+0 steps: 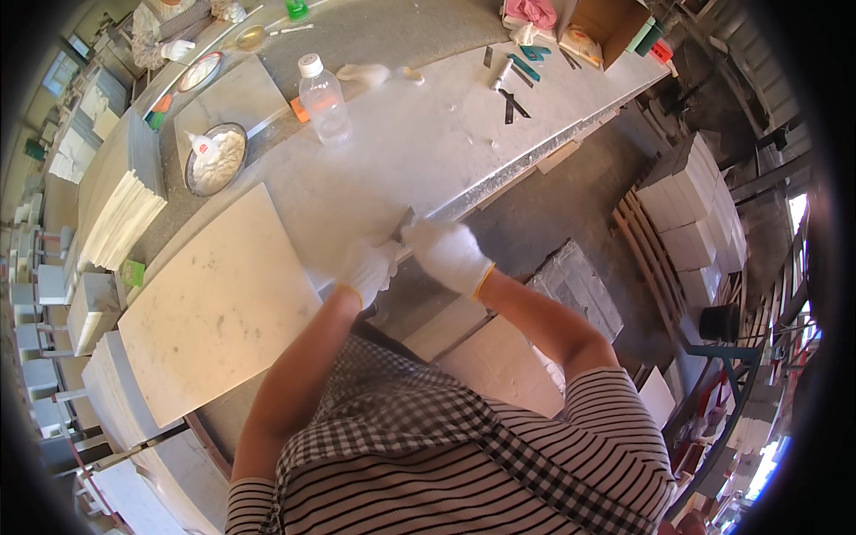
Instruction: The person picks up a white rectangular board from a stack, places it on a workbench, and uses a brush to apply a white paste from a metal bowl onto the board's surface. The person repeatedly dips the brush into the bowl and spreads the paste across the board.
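Both my hands wear white knit gloves and meet at the near edge of the dusty worktable. My right hand is closed, and a thin grey blade-like piece sticks up at its fingertips. Close beside it, my left hand has its fingers curled in; what they hold, if anything, is hidden. Left of my left hand lies a pale marble slab with grey specks. A clear plastic bottle with a white cap stands farther back on the table.
A bowl of whitish paste sits at the left beside stacked tiles. Dark strips and a cardboard box lie at the far right of the table. White blocks are piled on the right. Another person's gloved hand shows far left.
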### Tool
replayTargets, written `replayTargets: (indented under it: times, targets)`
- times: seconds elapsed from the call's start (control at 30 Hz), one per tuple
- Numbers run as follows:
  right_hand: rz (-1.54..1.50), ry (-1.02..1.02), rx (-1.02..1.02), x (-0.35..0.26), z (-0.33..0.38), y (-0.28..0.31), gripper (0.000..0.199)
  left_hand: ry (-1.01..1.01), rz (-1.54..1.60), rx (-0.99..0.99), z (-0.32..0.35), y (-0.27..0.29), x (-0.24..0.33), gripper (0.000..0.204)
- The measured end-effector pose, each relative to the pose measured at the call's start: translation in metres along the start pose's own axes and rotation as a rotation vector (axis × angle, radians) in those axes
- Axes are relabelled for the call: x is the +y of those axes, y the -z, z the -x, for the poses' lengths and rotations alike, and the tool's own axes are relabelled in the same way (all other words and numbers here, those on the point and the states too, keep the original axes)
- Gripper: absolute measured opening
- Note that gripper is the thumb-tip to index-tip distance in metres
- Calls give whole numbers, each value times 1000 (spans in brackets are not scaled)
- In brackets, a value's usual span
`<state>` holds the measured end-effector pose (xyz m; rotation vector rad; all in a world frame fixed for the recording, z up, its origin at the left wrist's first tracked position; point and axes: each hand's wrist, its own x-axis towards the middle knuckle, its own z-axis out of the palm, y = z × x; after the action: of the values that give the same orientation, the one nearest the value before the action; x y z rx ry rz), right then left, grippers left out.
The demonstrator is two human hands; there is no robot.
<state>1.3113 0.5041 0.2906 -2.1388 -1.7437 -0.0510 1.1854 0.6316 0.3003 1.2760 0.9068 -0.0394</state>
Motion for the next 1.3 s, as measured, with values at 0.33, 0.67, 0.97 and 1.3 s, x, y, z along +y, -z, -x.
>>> replayTargets:
  times: [0.33, 0.67, 0.97, 1.3]
  targets:
    - [118, -113, 139, 38, -8, -10, 7, -128, -219, 51, -4, 4, -6, 21]
    - [39, 13, 100, -14, 1, 0, 21, -619, -1499, 671, -4, -2, -13, 14]
    - [54, -109, 41, 45, -7, 2, 24, -546, -1322, 577, 22, -6, -17, 15]
    - [-532, -342, 20, 12, -46, 27, 36, -149, 376, 163, 87, -3, -13, 32]
